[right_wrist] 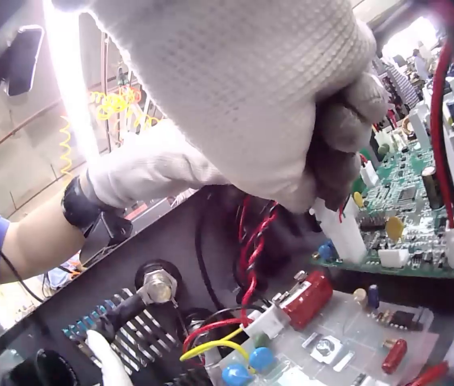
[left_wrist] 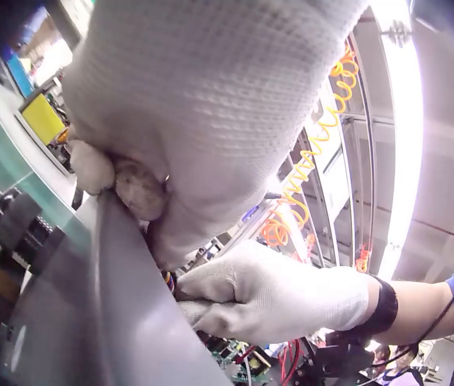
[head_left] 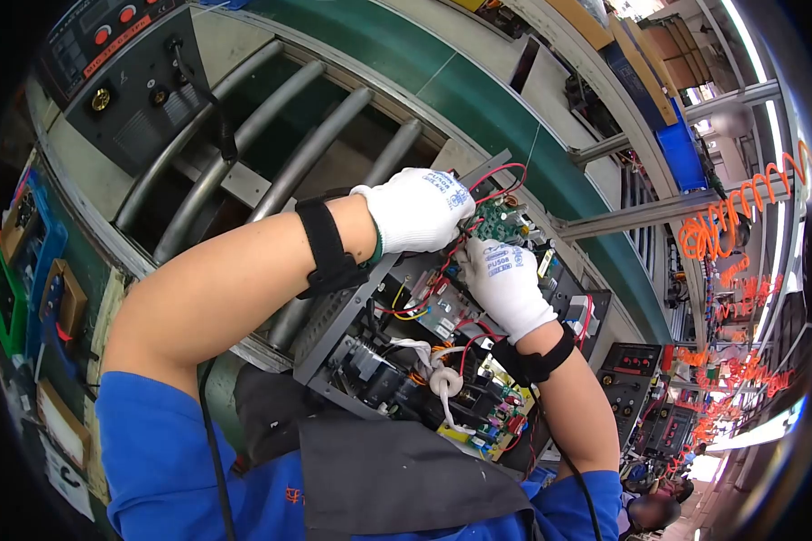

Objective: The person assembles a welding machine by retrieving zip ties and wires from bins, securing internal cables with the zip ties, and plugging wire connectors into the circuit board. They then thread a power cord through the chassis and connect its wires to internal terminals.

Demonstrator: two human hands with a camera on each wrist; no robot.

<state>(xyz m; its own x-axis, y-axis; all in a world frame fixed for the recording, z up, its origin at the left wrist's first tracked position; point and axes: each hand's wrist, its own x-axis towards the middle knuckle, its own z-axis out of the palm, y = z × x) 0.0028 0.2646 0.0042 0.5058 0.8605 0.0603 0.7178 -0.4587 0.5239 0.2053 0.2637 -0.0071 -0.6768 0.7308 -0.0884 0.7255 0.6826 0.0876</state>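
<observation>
An opened welding machine (head_left: 397, 334), packed with circuit boards and wires, lies in front of me. My white-gloved left hand (head_left: 421, 209) reaches across its far side; in the left wrist view the fingers (left_wrist: 138, 189) pinch the edge of the dark grey case panel (left_wrist: 122, 265). Close beside it, my gloved right hand (head_left: 505, 281) has its fingers curled at a green circuit board (right_wrist: 408, 193). In the right wrist view its fingertips are over a white connector (right_wrist: 341, 231), pinching thin wires (right_wrist: 341, 214). The fingers hide most of what they hold.
Twisted red and black wires (right_wrist: 255, 249) run up inside the case. Metal rollers (head_left: 311, 149) and a green conveyor belt (head_left: 478, 99) lie beyond it. A finished welding machine (head_left: 135, 99) stands at upper left, parts bins (head_left: 9, 307) below it. Orange coiled hoses (head_left: 731, 212) hang right.
</observation>
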